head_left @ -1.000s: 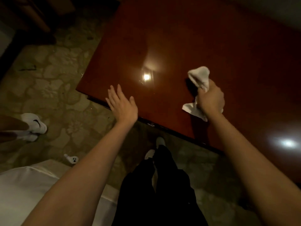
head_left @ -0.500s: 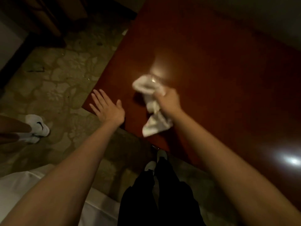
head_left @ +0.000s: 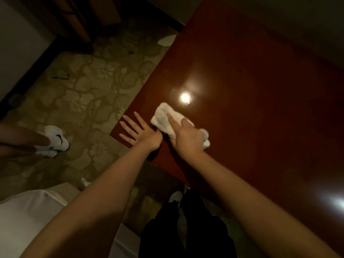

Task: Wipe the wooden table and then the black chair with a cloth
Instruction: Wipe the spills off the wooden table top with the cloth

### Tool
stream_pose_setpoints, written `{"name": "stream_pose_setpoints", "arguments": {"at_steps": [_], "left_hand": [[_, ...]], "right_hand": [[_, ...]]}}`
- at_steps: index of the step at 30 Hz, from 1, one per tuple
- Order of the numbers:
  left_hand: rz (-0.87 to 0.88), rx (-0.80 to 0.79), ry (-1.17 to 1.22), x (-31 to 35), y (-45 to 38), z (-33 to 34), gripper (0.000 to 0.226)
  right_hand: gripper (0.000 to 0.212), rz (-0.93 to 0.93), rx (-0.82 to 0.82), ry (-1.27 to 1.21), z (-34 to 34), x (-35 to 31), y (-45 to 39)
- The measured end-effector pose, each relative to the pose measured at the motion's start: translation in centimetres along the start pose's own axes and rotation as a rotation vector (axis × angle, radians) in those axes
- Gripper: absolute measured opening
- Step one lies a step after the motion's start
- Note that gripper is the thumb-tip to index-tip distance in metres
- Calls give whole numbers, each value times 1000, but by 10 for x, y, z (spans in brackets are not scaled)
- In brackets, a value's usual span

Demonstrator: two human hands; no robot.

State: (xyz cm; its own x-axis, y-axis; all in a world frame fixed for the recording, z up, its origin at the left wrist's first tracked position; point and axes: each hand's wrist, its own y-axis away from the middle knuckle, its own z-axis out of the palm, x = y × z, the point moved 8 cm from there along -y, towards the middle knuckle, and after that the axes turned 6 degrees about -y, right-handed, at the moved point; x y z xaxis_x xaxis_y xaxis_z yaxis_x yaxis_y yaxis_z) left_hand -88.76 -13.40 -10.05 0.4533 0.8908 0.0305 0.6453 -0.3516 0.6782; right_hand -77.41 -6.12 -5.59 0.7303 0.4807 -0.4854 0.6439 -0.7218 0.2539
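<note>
The glossy reddish-brown wooden table (head_left: 260,86) fills the right half of the view, with lamp glare on its top. A crumpled white cloth (head_left: 163,116) lies on the table near its near-left corner. My right hand (head_left: 186,138) holds the cloth down on the wood, index finger stretched over it, and a tail of cloth sticks out past the hand's right side. My left hand (head_left: 141,131) lies flat on the table's corner with its fingers spread, just left of the cloth. No black chair shows in the view.
Patterned carpet (head_left: 83,94) covers the floor left of the table. Another person's leg and white sneaker (head_left: 55,140) stand at the left edge. A white padded surface (head_left: 28,211) sits at bottom left. My black trousers (head_left: 186,229) hang below the table's near edge.
My right hand has swept the cloth leftward across the table, from the middle to the near-left corner beside my left hand. My left hand has stayed flat on the corner.
</note>
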Motion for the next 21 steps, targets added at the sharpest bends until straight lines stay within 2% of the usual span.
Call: {"name": "stream_pose_setpoints", "arguments": {"at_steps": [2, 3, 5, 6, 8, 11, 15, 18, 21], "left_hand": [[-1, -4, 1, 0, 3, -1, 91], [2, 0, 6, 0, 5, -3, 88], [25, 3, 19, 1, 6, -6, 82], [41, 1, 33, 0, 7, -8, 82], [75, 9, 51, -3, 13, -9, 83], [190, 40, -26, 9, 32, 1, 77], [429, -37, -77, 89, 79, 30, 74], [634, -59, -157, 164, 123, 51, 91], [727, -143, -243, 209, 154, 82, 112]], "right_hand": [[51, 49, -79, -69, 9, 5, 4], [40, 108, -142, -214, 7, 11, 3], [15, 291, -260, -739, 0, 23, 6], [14, 381, -283, -925, -3, 30, 12], [30, 489, -232, -1050, -15, 49, 30], [37, 528, -42, -1067, -38, 80, 67], [22, 477, 163, -925, -73, 130, 105], [18, 533, 333, -741, -105, 185, 131], [30, 572, 357, -478, -133, 236, 152]]}}
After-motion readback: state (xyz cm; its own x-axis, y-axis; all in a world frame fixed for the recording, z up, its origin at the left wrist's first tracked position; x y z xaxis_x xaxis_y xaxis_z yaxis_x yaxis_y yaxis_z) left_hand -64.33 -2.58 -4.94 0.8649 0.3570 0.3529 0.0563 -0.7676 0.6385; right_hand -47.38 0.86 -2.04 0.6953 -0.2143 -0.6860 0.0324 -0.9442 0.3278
